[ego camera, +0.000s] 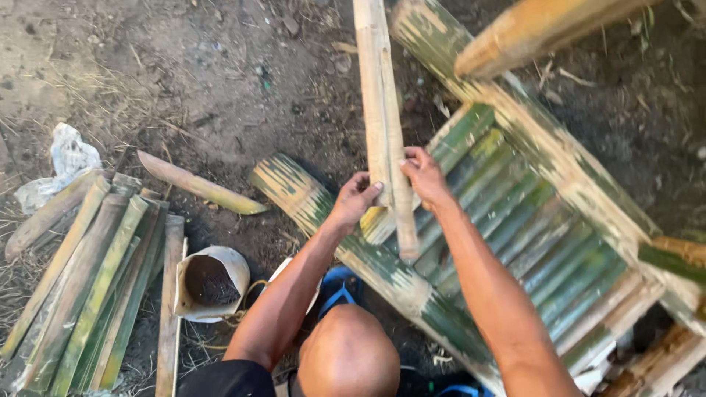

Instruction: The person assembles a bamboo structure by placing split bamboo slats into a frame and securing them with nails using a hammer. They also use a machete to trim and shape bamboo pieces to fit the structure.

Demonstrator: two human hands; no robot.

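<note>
A person is crouching over a bamboo frame (559,169) lying on the dirt ground (220,81), and every place here is given from that frame. A long pale bamboo strip (382,110) is standing nearly upright over the frame's left part, its lower end resting among the green slats (529,242). The left hand (354,200) is pressing against the strip's left edge just above the frame's near rail, fingers curled onto it. The right hand (425,176) is gripping the same strip from the right side, thumb and fingers wrapped around it, at about the same height. Both hands are touching the strip and sitting just beside each other.

Well to the left of the frame, a pile of split bamboo strips (88,287) is lying on the ground. Between that pile and the frame, a pale bag (209,283) with its rim rolled down is standing open, showing dark contents; no label can be made out on it. A single curved bamboo piece (198,187) is lying above the bag. Crumpled white plastic (62,165) is resting beyond the pile, farthest from the frame.
</note>
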